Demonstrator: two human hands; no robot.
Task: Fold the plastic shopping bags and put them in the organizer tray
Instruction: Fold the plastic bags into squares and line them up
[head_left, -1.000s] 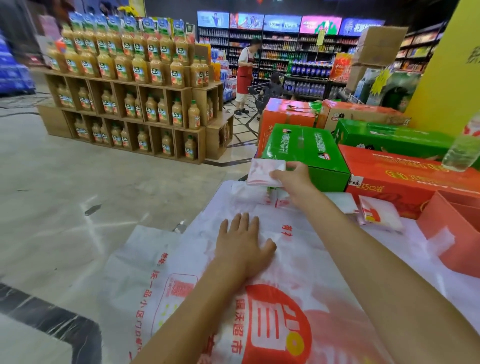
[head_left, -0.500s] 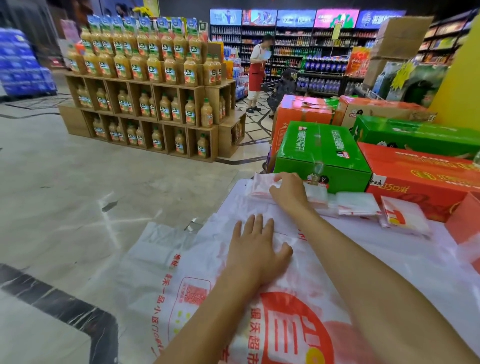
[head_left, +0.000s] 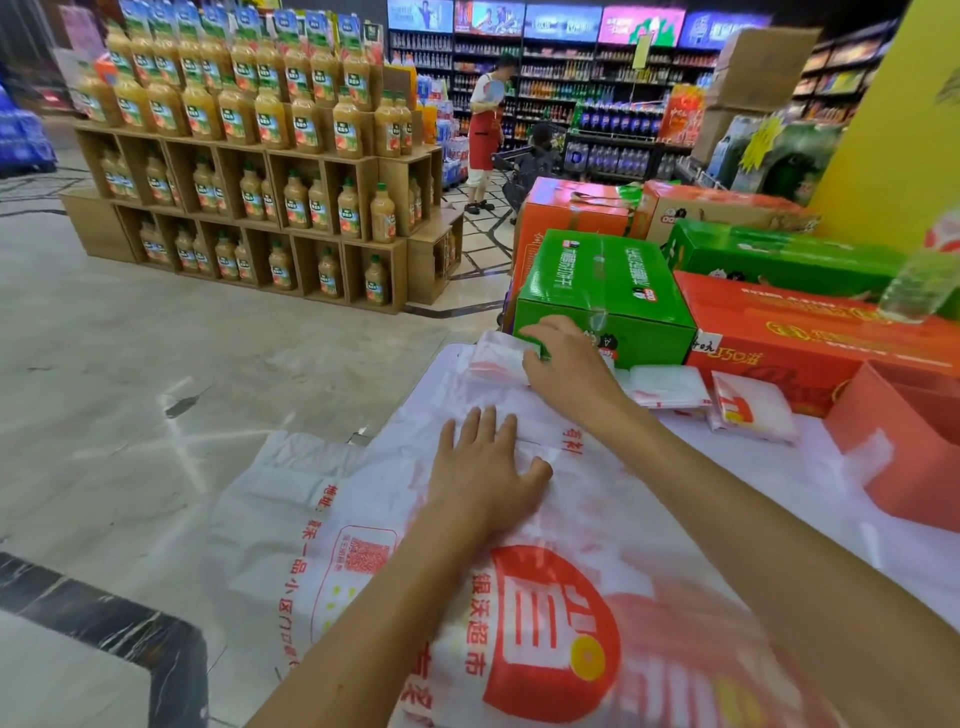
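A large white plastic shopping bag (head_left: 363, 519) with red print lies spread flat on the table before me. My left hand (head_left: 483, 473) presses flat on its middle, fingers straight. My right hand (head_left: 566, 369) reaches to the bag's far end and pinches the folded-over handle part (head_left: 496, 358) against the table. Two folded bags (head_left: 667, 387) (head_left: 750, 408) lie to the right, in front of the cartons. The red organizer tray (head_left: 893, 447) stands at the right edge of the table.
A green carton (head_left: 602, 291) and red cartons (head_left: 810, 338) are stacked just behind the bag. A clear bottle (head_left: 919, 280) stands on the cartons at right. Juice bottle shelves (head_left: 249, 208) stand across the floor, and a person in a red apron (head_left: 485, 135) is in the far aisle.
My right hand lowered the folded handle part from in front of the green carton down onto the bag's far end. My left hand stayed pressed flat on the bag.
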